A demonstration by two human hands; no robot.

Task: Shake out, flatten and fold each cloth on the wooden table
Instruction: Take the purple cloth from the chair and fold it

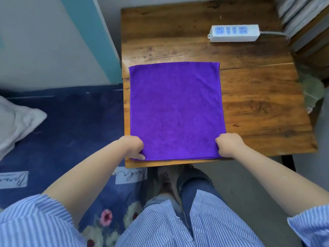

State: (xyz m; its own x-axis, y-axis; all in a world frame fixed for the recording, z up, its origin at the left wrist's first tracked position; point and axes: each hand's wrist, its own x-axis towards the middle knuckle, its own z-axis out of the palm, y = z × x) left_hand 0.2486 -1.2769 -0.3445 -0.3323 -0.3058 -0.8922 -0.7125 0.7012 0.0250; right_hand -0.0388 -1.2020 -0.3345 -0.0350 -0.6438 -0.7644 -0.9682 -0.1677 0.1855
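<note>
1. Table (pixel 258 107): wood top, fills the upper middle. Bed (pixel 71 122) w/ dark blue cover butts up vs its left edge, pale pillow (pixel 16 120) at far left.
2. Cloth (pixel 175 111): purple, spread flat on the table's left-front part, near edge just inside the table's front lip, left edge running close along the table's side. Looks smooth, only faint creases nr the far right corner. I'd call it flattened, fold not yet made.
3. Power strip (pixel 234 32): white, far right of the table, well apart from the cloth. No bother to the fold.
4. How to do the fold well, my read: lift both near corners together, carry them straight to the far corners, match edges before letting down, then smooth from the crease outward. Uneven lift = skewed fold.
5. Left hand (pixel 132 146): fingers curled, pinching the cloth's near-left corner, thumb on top.
6. Right hand (pixel 229 144): same deal, curled and grasping the near-right corner, knuckles up. Neither hand is loose; both are clamped on fabric.
</note>
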